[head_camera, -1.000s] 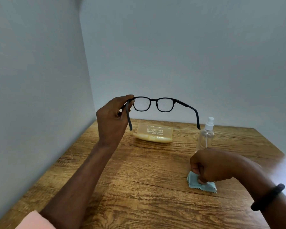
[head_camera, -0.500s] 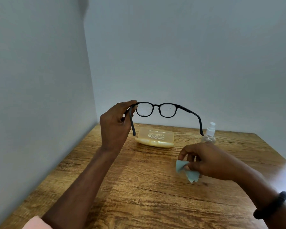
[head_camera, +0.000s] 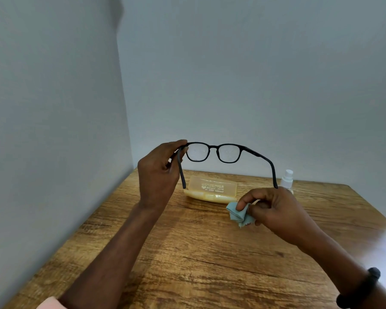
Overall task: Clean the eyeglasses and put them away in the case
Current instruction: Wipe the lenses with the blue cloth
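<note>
So, our left hand pinches the eyeglasses at one hinge corner, held up above the table w/ temples unfolded. Our right hand pinches the blue cloth btw thumb & fingers, off the table, just in front of the case; spray bottle behind that hand.

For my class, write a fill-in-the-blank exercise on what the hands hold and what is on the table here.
1. The left hand holds up black ____ by a front corner.
2. The right hand pinches a light blue ____.
3. The yellowish case lies on a wooden ____.
4. The spray bottle stands to the ____ of the case.
Missing words: eyeglasses; cloth; table; right.
</note>
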`<state>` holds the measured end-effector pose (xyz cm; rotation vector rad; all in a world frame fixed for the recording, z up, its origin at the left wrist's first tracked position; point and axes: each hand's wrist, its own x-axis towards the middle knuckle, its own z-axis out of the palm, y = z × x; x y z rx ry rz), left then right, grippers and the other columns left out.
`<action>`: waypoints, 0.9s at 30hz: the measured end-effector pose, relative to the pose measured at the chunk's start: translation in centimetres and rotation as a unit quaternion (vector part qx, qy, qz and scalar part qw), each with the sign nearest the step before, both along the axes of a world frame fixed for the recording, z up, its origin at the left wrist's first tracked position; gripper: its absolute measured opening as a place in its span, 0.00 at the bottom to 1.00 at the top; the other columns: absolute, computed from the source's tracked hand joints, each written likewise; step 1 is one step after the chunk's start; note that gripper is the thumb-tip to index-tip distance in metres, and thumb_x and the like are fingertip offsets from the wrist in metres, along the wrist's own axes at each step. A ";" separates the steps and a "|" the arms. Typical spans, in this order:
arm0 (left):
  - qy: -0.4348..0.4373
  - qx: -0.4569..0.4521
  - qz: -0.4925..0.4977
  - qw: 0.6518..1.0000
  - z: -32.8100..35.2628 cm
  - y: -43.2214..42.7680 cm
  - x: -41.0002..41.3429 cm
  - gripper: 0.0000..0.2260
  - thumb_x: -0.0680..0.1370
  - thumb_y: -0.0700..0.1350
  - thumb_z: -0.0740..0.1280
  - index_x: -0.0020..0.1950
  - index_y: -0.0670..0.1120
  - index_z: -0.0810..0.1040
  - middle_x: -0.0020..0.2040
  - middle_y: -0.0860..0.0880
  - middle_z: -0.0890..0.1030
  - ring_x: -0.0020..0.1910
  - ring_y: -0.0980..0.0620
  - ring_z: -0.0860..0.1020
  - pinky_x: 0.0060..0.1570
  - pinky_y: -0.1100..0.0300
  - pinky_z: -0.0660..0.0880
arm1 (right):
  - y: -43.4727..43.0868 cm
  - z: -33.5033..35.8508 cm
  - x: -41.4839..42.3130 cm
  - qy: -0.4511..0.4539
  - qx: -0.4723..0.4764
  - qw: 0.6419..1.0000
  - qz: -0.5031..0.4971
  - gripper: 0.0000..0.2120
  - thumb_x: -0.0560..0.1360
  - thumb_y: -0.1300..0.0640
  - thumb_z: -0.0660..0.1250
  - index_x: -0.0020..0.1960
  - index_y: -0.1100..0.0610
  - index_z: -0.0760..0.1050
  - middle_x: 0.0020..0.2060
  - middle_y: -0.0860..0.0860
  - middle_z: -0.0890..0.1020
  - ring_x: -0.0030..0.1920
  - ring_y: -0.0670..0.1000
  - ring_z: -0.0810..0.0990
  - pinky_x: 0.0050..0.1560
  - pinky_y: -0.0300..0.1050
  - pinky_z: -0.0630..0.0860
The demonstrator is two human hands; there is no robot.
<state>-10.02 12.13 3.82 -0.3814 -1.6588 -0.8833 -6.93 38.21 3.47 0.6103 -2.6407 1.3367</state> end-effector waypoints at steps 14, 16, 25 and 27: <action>0.003 -0.009 0.002 1.000 0.0 0.1 0.1 0.08 0.78 0.36 0.74 0.57 0.40 0.85 0.49 0.50 0.86 0.45 0.55 0.85 0.46 0.67 0.79 | -3.1 -0.7 1.0 0.174 -0.017 0.984 -0.039 0.12 0.72 0.63 0.77 0.49 0.47 0.83 0.44 0.40 0.85 0.46 0.42 0.82 0.45 0.38 0.79; 0.008 -0.009 0.002 1.000 0.0 0.2 0.1 0.08 0.77 0.35 0.74 0.56 0.40 0.85 0.49 0.50 0.86 0.46 0.55 0.85 0.46 0.66 0.79 | -4.4 -0.1 1.1 0.224 -0.041 0.973 -0.046 0.11 0.73 0.63 0.76 0.49 0.48 0.83 0.45 0.40 0.84 0.46 0.42 0.82 0.44 0.38 0.79; 0.002 -0.012 -0.009 1.000 -0.2 0.4 0.0 0.10 0.77 0.34 0.74 0.58 0.41 0.85 0.50 0.49 0.87 0.47 0.54 0.85 0.42 0.59 0.81 | -9.0 4.4 -1.0 0.405 -0.037 0.898 -0.167 0.07 0.76 0.57 0.73 0.51 0.55 0.76 0.40 0.46 0.82 0.34 0.45 0.76 0.29 0.37 0.70; 0.006 -0.012 -0.014 1.000 -0.3 0.3 0.0 0.11 0.77 0.33 0.75 0.58 0.41 0.85 0.50 0.49 0.87 0.48 0.54 0.85 0.44 0.58 0.82 | -9.7 5.0 -1.8 0.395 -0.021 0.897 -0.198 0.06 0.75 0.56 0.72 0.49 0.54 0.75 0.39 0.46 0.81 0.33 0.45 0.75 0.29 0.33 0.64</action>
